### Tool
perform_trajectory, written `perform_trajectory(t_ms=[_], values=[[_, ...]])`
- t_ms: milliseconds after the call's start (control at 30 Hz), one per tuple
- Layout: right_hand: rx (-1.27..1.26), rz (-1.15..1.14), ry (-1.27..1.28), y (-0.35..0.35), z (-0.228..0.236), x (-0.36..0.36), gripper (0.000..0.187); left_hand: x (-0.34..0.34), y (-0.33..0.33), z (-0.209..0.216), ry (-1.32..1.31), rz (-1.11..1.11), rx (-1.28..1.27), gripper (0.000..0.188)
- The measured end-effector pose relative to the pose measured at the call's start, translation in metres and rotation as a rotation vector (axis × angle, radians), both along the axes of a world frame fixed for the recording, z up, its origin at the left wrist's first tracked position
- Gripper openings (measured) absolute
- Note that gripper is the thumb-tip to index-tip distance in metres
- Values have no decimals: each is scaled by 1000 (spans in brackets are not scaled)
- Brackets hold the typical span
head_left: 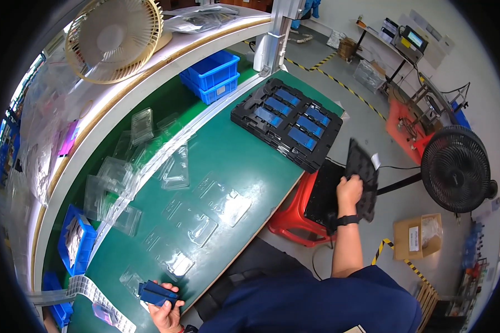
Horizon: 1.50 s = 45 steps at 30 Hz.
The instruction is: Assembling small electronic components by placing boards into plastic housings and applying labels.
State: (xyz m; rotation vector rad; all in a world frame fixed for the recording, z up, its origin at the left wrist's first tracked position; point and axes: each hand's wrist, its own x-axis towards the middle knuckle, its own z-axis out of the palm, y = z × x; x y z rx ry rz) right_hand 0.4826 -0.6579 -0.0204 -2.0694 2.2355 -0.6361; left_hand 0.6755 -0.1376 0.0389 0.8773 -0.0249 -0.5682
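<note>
Near the front left of the green table (pixel 250 161), my left hand (pixel 168 314) is closed on a few dark blue flat pieces (pixel 158 293) held together as a small stack. My right hand (pixel 349 192) reaches out past the table's right edge. It grips a thin black moulded tray (pixel 363 172), which is tilted above a red stool (pixel 294 222). On the far right of the table lies a black compartment tray (pixel 250 117) with several blue flat pieces (pixel 304 126) in its pockets. Clear plastic blister shells (pixel 199 228) lie in a row between my hands.
More clear shells (pixel 114 172) are heaped along the table's rail. Blue bins (pixel 211 69) stand at the back, another blue bin (pixel 76 238) at left. A label strip (pixel 97 297) curls near my left hand. A black fan (pixel 455 169) and a cardboard box (pixel 418 237) are at right.
</note>
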Motion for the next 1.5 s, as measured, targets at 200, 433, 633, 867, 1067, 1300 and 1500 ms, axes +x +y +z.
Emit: perform_trajectory(t_ms=[200, 433, 633, 867, 1067, 1300, 1500], values=[[325, -3, -5, 36, -96, 5, 41, -2, 1, -2, -17, 20, 35, 65], [12, 135, -306, -1, -70, 13, 45, -4, -5, 2, -51, 4, 91, 64], [-431, 507, -585, 10, 42, 70, 53, -4, -6, 6, -62, 1, 149, 64], [-418, 843, -403, 15, 40, 99, 37, -5, -13, 8, -77, -18, 89, 61], [-398, 817, -400, 19, 41, 103, 36, -6, -18, 12, -34, -19, 2, 66], [-342, 710, -272, 34, 51, 106, 44, -5, -28, 22, -37, 19, 181, 69], [-113, 1308, -688, 154, 102, 160, 31, -6, -15, 21, -63, 84, 422, 43]])
